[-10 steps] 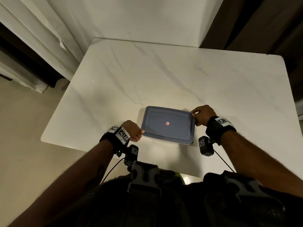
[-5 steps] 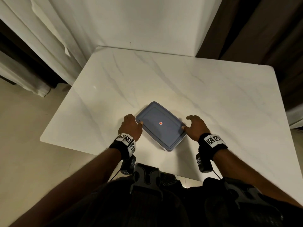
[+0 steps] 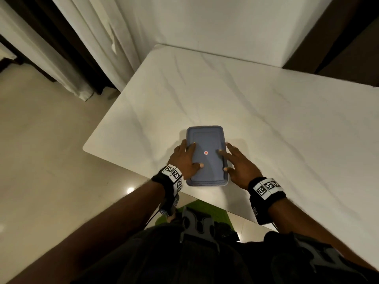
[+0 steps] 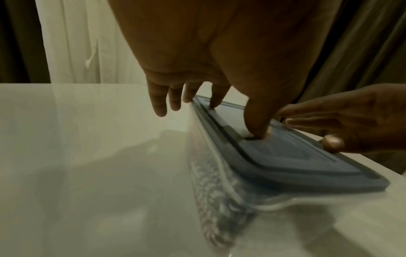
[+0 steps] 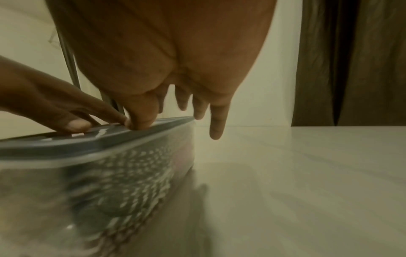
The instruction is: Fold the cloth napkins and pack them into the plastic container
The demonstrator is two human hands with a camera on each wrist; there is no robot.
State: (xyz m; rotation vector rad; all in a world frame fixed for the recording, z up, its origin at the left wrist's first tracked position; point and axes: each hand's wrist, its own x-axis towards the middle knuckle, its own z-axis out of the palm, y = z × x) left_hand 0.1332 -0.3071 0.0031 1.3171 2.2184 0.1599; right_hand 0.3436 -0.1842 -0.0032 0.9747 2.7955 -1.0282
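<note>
Both hands, the left hand [image 3: 184, 160] and right hand [image 3: 239, 167], press flat, straight fingers [image 4: 257, 121] on the blue lid [image 3: 207, 158] of the container [image 5: 110, 173], patterned napkins [image 5: 131, 173] already packed beneath them, the task apparently near done.

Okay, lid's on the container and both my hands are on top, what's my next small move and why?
Probably press down along the lid's edges to seat it: both the left hand and right hand lie flat on it, and patterned napkins already fill the clear container.
</note>
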